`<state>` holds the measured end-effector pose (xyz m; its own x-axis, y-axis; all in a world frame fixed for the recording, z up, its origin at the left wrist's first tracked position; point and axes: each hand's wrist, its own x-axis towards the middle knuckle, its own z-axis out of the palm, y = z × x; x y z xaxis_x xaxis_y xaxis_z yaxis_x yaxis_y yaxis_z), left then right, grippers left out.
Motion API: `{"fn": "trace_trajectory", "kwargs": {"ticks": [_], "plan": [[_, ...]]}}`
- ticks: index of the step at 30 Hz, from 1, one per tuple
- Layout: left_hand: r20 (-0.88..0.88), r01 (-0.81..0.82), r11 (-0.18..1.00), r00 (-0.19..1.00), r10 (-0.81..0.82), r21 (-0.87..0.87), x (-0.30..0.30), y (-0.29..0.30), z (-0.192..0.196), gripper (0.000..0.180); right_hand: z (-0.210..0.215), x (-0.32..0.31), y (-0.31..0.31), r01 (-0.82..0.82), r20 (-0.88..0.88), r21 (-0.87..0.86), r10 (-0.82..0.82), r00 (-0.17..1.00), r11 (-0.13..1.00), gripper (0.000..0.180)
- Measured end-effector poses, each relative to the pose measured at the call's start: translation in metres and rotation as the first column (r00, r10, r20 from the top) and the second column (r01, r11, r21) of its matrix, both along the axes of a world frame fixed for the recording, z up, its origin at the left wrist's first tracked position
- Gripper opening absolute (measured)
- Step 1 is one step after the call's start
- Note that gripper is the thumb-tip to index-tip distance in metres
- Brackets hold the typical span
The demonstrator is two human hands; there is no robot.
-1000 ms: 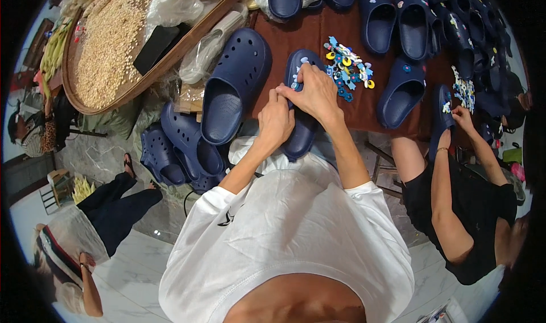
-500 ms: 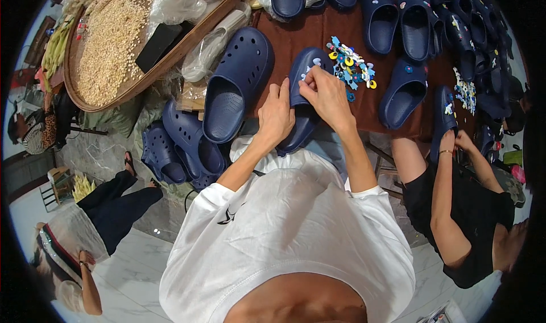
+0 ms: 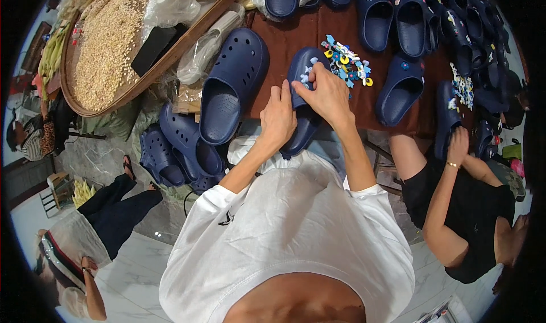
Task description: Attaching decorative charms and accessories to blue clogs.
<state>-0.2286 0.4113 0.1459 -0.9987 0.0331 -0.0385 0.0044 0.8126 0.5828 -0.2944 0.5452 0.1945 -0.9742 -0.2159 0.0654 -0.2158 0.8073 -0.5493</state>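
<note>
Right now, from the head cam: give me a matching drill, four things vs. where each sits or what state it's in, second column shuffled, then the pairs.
Things:
1. navy clog
2. pile of colourful charms
3. round woven tray
4. big clog

Places or states:
A. far left, filled with pale grain
B. held between the left hand and the right hand
C. lying on the brown table just left of the held one, opening up
D. on the table just beyond the right hand

Pairs: 1-B, 2-D, 3-A, 4-C
</note>
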Motion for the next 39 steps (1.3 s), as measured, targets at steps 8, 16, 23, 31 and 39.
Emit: {"fn": "trace_trajectory", "kwargs": {"ticks": [8, 16, 23, 31, 39], "plan": [[0.058, -0.047, 0.991, 0.998, 0.04, 0.126, -0.004, -0.008, -0.012, 0.066, -0.024, -0.011, -0.006, -0.133, -0.086, -0.07, 0.126, 0.988, 0.989, 0.022], [0.029, -0.037, 0.982, 0.999, 0.032, 0.187, -0.009, -0.019, -0.033, 0.059, -0.02, -0.02, 0.001, -0.224, 0.016, -0.244, 0.235, 0.972, 0.944, 0.017], [-0.018, 0.015, 0.951, 1.0, -0.01, 0.31, -0.017, -0.022, -0.023, 0.06, -0.05, -0.052, 0.03, -0.196, -0.26, -0.116, 0.161, 0.952, 0.974, 0.02], [-0.163, 0.017, 0.972, 0.986, 0.022, 0.235, -0.028, -0.013, -0.025, 0.062, -0.056, -0.064, 0.03, -0.35, -0.311, -0.053, 0.318, 0.896, 0.935, 0.024], [-0.135, 0.005, 0.972, 0.99, 0.027, 0.235, -0.031, -0.009, -0.021, 0.063, -0.072, -0.072, 0.026, -0.304, -0.239, -0.26, 0.244, 0.94, 0.916, 0.02]]}}
